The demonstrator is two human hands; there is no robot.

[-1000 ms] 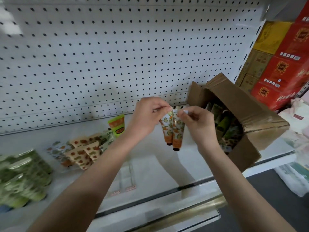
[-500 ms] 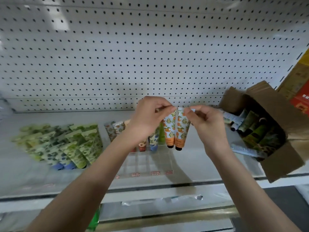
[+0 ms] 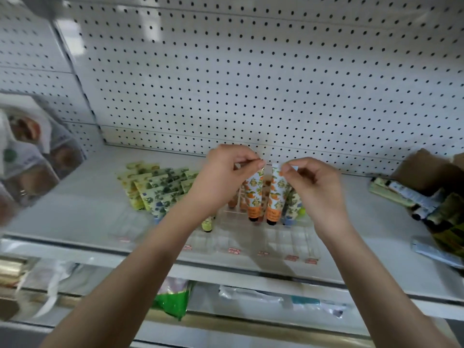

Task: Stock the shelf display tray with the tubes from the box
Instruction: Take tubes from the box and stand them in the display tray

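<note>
The white pegboard wall [image 3: 251, 84] fills the back, and the white metal shelf [image 3: 88, 197] runs below it. At the shelf's far right lies the brown cardboard box [image 3: 426, 169], its mouth turned my way, with green and pale tubes [image 3: 406, 197] spilling out. In front of me on the shelf sits the clear plastic display tray [image 3: 288, 237]. To its left a heap of yellow-green flower-printed tubes [image 3: 160, 187] lies flat.

My left hand [image 3: 223, 177] pinches the crimped end of one orange fruit-printed tube [image 3: 253, 197] between thumb and forefinger. My right hand [image 3: 313, 187] pinches a second orange fruit-printed tube [image 3: 275, 197] the same way. Both hang cap-down, side by side, under my fingertips at the tray's rear slots. I cannot tell whether their caps touch it.
</note>
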